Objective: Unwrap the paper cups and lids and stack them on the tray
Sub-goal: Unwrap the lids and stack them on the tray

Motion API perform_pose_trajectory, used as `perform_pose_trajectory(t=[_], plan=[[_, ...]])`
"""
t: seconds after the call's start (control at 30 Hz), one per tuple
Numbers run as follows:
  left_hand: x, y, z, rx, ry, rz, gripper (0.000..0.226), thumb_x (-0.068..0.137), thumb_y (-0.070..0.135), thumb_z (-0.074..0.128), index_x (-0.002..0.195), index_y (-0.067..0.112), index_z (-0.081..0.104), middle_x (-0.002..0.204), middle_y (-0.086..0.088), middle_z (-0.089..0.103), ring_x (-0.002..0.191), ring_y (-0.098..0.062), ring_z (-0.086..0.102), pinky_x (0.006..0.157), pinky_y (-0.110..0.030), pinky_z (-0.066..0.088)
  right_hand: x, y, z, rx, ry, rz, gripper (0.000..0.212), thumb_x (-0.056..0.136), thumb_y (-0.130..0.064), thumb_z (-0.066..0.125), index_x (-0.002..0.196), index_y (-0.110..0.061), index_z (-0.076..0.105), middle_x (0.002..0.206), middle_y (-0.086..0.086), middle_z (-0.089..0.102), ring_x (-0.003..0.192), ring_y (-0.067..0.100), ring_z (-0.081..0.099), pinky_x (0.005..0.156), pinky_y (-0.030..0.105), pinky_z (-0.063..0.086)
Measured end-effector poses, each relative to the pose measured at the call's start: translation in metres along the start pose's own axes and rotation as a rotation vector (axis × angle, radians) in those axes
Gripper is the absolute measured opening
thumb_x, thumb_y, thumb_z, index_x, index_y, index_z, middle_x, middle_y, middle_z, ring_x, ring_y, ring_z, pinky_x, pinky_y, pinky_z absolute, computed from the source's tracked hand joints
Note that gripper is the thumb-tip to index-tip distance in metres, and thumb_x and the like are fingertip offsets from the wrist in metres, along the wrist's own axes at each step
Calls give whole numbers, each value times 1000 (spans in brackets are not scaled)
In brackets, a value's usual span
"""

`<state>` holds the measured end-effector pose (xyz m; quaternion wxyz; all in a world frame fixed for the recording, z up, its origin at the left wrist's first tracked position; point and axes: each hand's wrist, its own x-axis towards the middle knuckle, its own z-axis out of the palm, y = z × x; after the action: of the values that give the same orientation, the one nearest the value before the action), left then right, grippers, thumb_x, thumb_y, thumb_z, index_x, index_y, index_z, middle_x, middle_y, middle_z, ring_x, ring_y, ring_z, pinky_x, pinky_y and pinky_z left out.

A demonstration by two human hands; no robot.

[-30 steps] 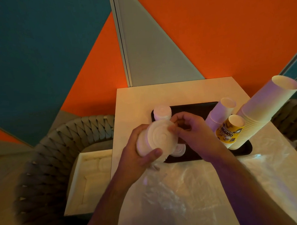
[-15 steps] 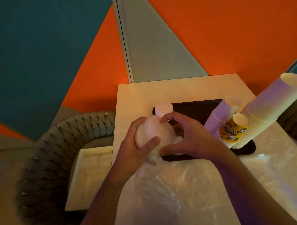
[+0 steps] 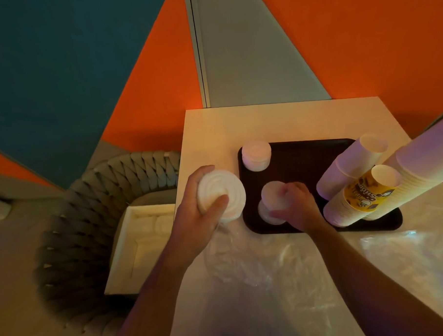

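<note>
Now the left hand [image 3: 192, 217] grips a wrapped white stack of plastic lids [image 3: 220, 194], end-on, just left of the dark rectangular tray [image 3: 303, 149]. Nearer, the right hand [image 3: 297, 207] clasps loose white lids [image 3: 273, 197] over a low lid pile [image 3: 267, 215].

The lids [image 3: 221, 194] in the left hand [image 3: 197, 219] look like matt white plastic with moulded rings. Under that grip, thin clear wrap [image 3: 247, 258] lies crinkled and glossy on the smooth, faintly shiny counter [image 3: 277, 122]. Beside the right hand [image 3: 297, 210], the dark tray [image 3: 303, 151] looks matt, and the paper cups [image 3: 352, 162] look smooth.
</note>
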<state>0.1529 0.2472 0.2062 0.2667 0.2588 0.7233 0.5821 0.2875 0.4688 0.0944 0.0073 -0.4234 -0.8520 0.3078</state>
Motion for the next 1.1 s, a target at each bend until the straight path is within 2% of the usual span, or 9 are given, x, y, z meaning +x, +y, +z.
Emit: perform_pose_trajectory(t=[0.1, 0.2, 0.37, 0.47, 0.57, 0.67, 0.8, 0.97, 1.1], plan=[[-1, -1, -1, -37, 26, 4, 54, 88, 29, 70, 132, 51, 47, 126, 19, 52, 113, -20, 60, 57, -39, 61, 5, 11, 17, -28, -50, -4, 69, 68, -36, 92, 124, -18, 55, 142, 6, 43, 125, 36, 47, 100, 43, 44], [-2, -3, -3, -48, 47, 7, 55, 93, 16, 70, 130, 51, 49, 124, 21, 52, 109, -18, 60, 51, -34, 57, 7, 15, 24, -48, -63, -15, 68, 67, -31, 93, 123, -17, 57, 141, 5, 45, 127, 37, 46, 100, 40, 42], [-2, -2, -4, -81, 62, -9, 55, 92, 13, 69, 125, 53, 51, 120, 26, 53, 107, -15, 61, 50, -34, 57, 7, 21, 28, -68, -94, -32, 60, 65, -31, 94, 109, -24, 55, 139, 3, 45, 130, 33, 42, 94, 33, 32], [-3, -1, -6, -81, 72, -7, 55, 93, 12, 70, 127, 51, 51, 119, 27, 53, 107, -16, 61, 50, -35, 57, 7, 18, 26, -51, -87, -12, 63, 64, -36, 94, 113, -21, 58, 143, 3, 42, 130, 34, 42, 102, 39, 38], [-4, 1, -5, -67, 79, -1, 55, 92, 11, 70, 126, 51, 51, 114, 33, 53, 104, -10, 61, 49, -35, 57, 5, 14, 26, -14, -43, -25, 60, 68, -40, 91, 116, -24, 58, 142, 1, 42, 126, 35, 45, 98, 40, 42], [-6, 4, -3, -55, 67, 13, 56, 92, 11, 69, 124, 52, 50, 112, 36, 52, 102, -6, 61, 49, -34, 57, 3, 11, 29, -78, -49, -40, 57, 74, -38, 88, 122, -22, 61, 144, 0, 43, 128, 36, 42, 98, 40, 43], [-8, 6, -4, -56, 65, 21, 56, 92, 11, 70, 123, 54, 51, 113, 34, 53, 103, -7, 62, 49, -35, 57, 0, 10, 28, -114, -51, -44, 57, 73, -37, 89, 122, -22, 64, 145, -3, 43, 127, 34, 44, 98, 41, 45], [-12, 9, -6, -49, 68, 16, 55, 92, 11, 69, 124, 52, 51, 107, 38, 53, 99, -5, 62, 48, -35, 57, 0, 12, 31, -132, -48, -97, 43, 70, -36, 91, 106, -25, 72, 134, -9, 49, 119, 28, 52, 89, 31, 36], [-15, 11, -8, -48, 68, 16, 55, 92, 10, 69, 126, 50, 51, 107, 39, 53, 99, -7, 62, 48, -35, 57, -2, 12, 33, -126, -47, -87, 35, 69, -38, 91, 98, -30, 74, 133, -12, 51, 117, 26, 52, 87, 31, 34]])
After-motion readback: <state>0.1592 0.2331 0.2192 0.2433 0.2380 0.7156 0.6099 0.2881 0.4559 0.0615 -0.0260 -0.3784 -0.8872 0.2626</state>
